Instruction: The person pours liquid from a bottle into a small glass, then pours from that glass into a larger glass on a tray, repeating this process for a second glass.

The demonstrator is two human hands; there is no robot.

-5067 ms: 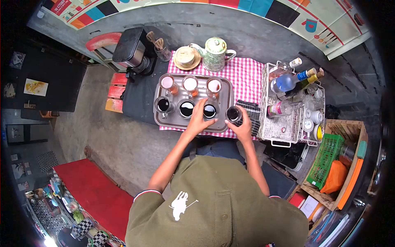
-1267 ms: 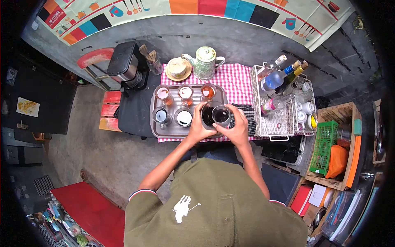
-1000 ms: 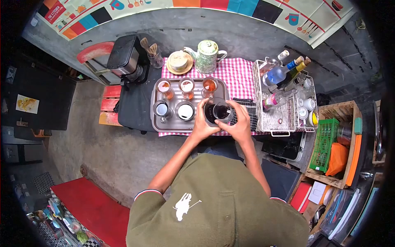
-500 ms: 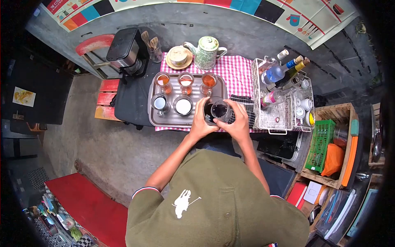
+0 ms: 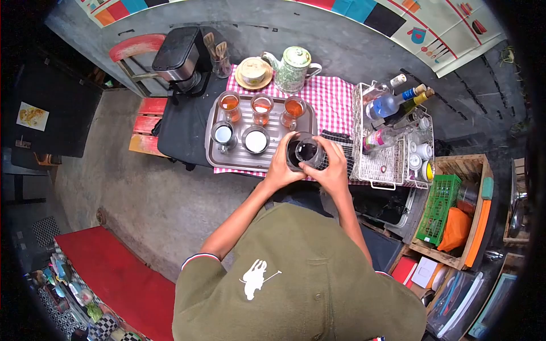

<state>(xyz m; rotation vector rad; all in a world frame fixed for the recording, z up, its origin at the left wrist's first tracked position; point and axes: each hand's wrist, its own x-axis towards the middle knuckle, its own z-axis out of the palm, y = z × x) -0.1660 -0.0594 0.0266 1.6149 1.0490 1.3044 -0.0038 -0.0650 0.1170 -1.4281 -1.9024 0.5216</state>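
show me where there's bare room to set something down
Bare checkered cloth lies between the teapot and the wire basket. Bare black tabletop lies left of the tray, in front of the coffee maker. It is crowded among the basket's bottles and at the tray's near right corner, where the left hand and right hand hold two glasses.

There are five glasses (image 5: 256, 140) on one tray (image 5: 242, 161), two held glasses (image 5: 307, 150), four bottles (image 5: 385, 107) and one teapot (image 5: 292, 74)
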